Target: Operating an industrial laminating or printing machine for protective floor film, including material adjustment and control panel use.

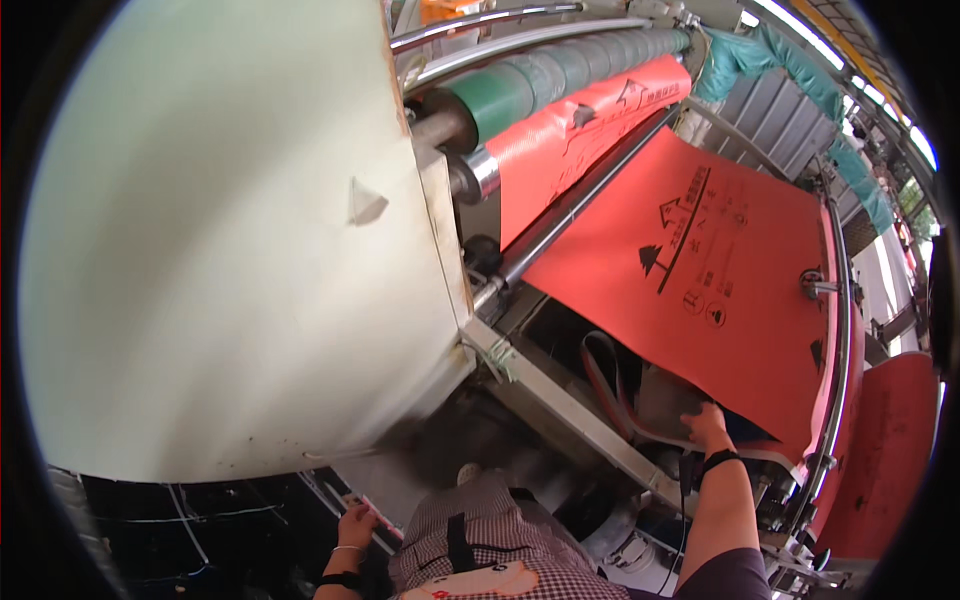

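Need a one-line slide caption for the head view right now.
Right hand reaches under the red printed sheet on a roller machine; left hand rests low by the machine's base.

— Where is the right hand [706, 424]?

— Raised forward, at the lower edge of the red sheet [700, 270]. The forearm runs up bare from the bottom of the view, nearly straight, with a dark band around the wrist. The fingers curl at the sheet's underside; whether the grip is closed on that edge cannot be told, as the fingertips are hidden.

— And the left hand [355, 525]?

— Low and well apart from the red sheet, down and to its left, close to the torso. The elbow is bent, and the wrist carries a thin bracelet and a dark band. The fingers are folded around a small pink object [378, 522], the knuckles turned up.
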Tool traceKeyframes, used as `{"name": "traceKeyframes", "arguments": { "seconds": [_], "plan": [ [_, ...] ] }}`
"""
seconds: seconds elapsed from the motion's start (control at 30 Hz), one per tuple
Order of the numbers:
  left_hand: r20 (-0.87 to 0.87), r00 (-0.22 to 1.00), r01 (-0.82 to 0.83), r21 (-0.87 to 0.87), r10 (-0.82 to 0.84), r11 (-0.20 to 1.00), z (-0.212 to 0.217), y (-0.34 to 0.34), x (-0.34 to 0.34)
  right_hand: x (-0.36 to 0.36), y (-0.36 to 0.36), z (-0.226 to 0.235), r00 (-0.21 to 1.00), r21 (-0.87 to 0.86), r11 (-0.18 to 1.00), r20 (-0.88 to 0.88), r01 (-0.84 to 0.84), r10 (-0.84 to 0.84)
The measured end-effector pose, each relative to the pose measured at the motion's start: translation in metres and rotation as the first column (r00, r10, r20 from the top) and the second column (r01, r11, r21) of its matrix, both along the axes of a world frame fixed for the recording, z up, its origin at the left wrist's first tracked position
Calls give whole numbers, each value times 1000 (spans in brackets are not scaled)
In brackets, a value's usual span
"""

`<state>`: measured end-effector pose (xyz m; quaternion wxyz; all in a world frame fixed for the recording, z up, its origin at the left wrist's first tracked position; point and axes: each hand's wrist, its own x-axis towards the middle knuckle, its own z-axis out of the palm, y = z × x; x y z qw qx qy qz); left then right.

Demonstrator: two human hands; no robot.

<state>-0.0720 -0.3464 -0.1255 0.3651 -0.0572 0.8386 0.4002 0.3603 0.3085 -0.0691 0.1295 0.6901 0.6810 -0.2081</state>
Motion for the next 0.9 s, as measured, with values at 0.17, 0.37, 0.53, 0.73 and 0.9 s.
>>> {"name": "traceKeyframes", "arguments": {
  "seconds": [0.17,0.37,0.53,0.73,0.9],
  "plan": [
    [-103,938,289,-288,-330,913,-6,-61,47,-51,-13,20,996,225,972,71,-70,55],
    [-19,998,57,-235,-63,970,18,-80,71,-37,-1,44,977,27,998,206,-59,52],
    [-29,999,-30,-233,24,972,23,-89,51,-56,-40,83,944,244,948,304,-205,126],
    [-69,997,27,-132,-37,991,23,-97,0,7,-4,45,981,300,949,-136,-94,140],
    [-75,989,-131,-30,128,991,7,-125,-6,-1,-18,48,964,186,982,-265,19,32]
  ]
}}
